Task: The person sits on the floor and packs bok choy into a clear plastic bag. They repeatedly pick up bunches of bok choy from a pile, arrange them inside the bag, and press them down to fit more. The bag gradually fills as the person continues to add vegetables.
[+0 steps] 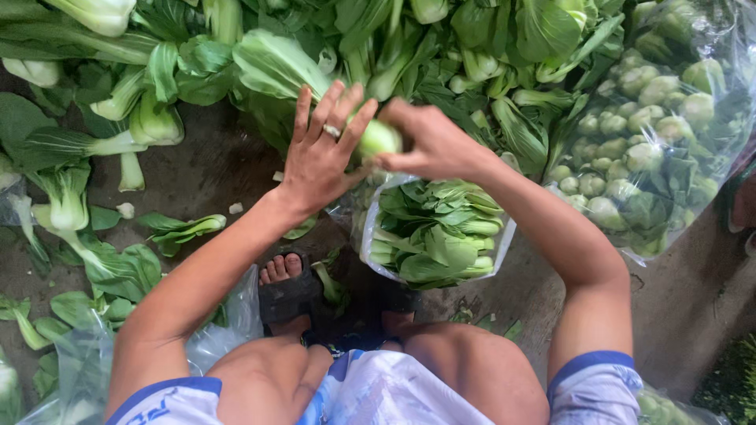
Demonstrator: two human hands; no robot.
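Hands meet over a single head of bok choy (379, 138), held just above an open clear plastic bag (438, 232) that is partly filled with more of the same greens. The right hand (431, 142) has its fingers curled around the pale stem end, gripping it. The left hand (321, 153) lies against the other side of the vegetable with its fingers (340, 110) spread wide and straight, a ring on one of them, pressing rather than clasping. The bag stands on the concrete floor (206, 175) between the person's knees, just beyond a sandalled foot (288, 291). A loose heap of bok choy (441, 55) runs along the top, and a large, fully packed bag (650, 126) sits at the right.
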